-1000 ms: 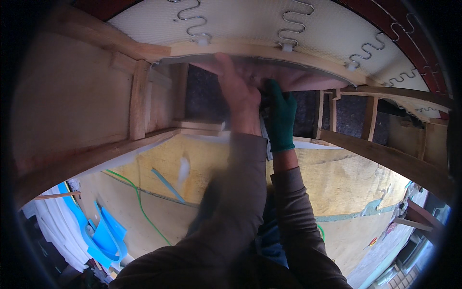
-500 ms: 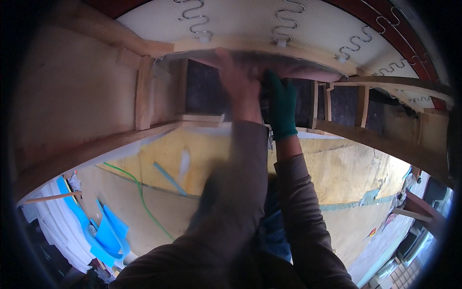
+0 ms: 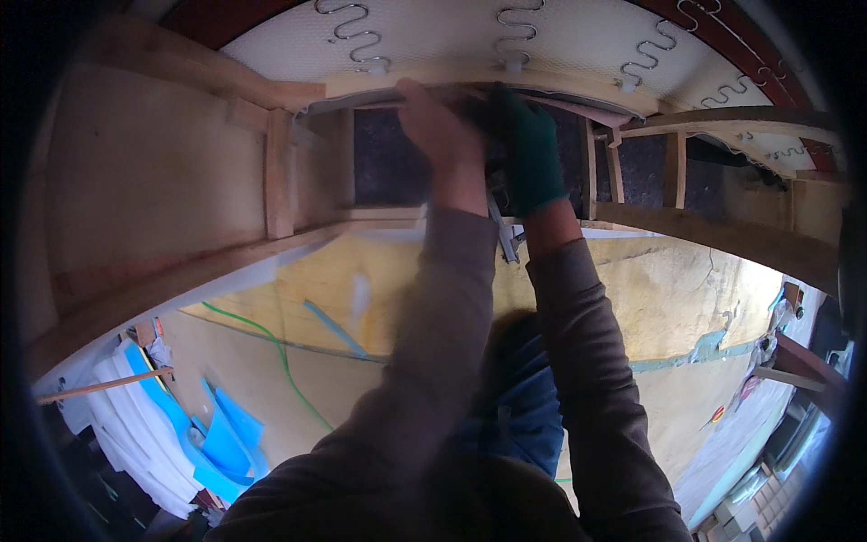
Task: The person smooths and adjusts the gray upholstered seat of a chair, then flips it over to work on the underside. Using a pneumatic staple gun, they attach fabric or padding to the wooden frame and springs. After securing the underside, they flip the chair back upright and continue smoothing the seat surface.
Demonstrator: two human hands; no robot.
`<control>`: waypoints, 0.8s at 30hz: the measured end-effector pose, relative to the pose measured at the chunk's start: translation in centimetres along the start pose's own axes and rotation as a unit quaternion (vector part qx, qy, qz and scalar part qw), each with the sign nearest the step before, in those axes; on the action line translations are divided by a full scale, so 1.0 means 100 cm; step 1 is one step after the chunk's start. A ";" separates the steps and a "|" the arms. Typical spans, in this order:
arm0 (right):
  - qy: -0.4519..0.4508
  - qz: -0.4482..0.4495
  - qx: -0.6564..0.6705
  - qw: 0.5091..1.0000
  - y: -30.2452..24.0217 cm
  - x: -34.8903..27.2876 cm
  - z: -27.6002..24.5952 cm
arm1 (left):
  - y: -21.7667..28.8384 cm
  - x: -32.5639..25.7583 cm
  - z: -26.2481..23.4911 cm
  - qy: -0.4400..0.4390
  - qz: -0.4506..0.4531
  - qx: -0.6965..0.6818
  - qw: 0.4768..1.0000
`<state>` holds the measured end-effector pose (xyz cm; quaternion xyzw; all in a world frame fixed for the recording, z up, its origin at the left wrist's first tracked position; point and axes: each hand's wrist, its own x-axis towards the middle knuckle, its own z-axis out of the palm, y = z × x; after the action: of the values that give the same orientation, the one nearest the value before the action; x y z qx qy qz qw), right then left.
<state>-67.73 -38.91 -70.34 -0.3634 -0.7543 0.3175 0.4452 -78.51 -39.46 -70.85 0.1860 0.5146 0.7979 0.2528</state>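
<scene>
Up at the wooden rail (image 3: 569, 87) of an overturned sofa frame, my bare left hand (image 3: 440, 131) holds the edge of a grey-pink fabric (image 3: 591, 110), its outline partly blurred. Close beside it on the right, my right hand (image 3: 533, 149), in a green glove, is closed round a dark tool that looks like a staple gun (image 3: 501, 221). Its narrow metal magazine hangs below the glove; the hands hide most of its body. Along the rail, the fabric edge runs to both sides of my hands.
Wavy metal springs (image 3: 519, 36) cross white backing above the rail. Wooden struts (image 3: 675, 172) and a plywood panel (image 3: 163, 172) flank the opening. Below lies a yellowish board (image 3: 632, 298). A green hose (image 3: 284, 361) and blue foam scraps (image 3: 226, 438) lie at lower left.
Both hands have moved up toward the rail in the view, and the fabric that sagged below it now shows as a narrower strip. More of the tool's metal part shows under the glove.
</scene>
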 end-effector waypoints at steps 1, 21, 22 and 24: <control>0.004 0.030 0.024 0.999 0.001 0.004 0.003 | 0.002 -0.002 -0.001 -0.014 0.031 0.033 0.999; -0.081 0.026 0.146 0.986 0.043 0.023 -0.022 | 0.026 0.026 -0.024 -0.169 0.400 0.430 0.792; -0.045 0.046 0.106 0.992 0.055 0.010 -0.029 | 0.025 0.028 -0.024 -0.171 0.372 0.433 0.803; 0.017 0.132 -0.006 0.991 0.077 -0.035 -0.050 | 0.026 0.031 -0.024 -0.179 0.390 0.410 0.805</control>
<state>-60.00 -36.89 -76.05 -0.4678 -0.6943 0.3625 0.4096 -82.87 -40.29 -69.32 0.5965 0.6240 0.4965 -0.0919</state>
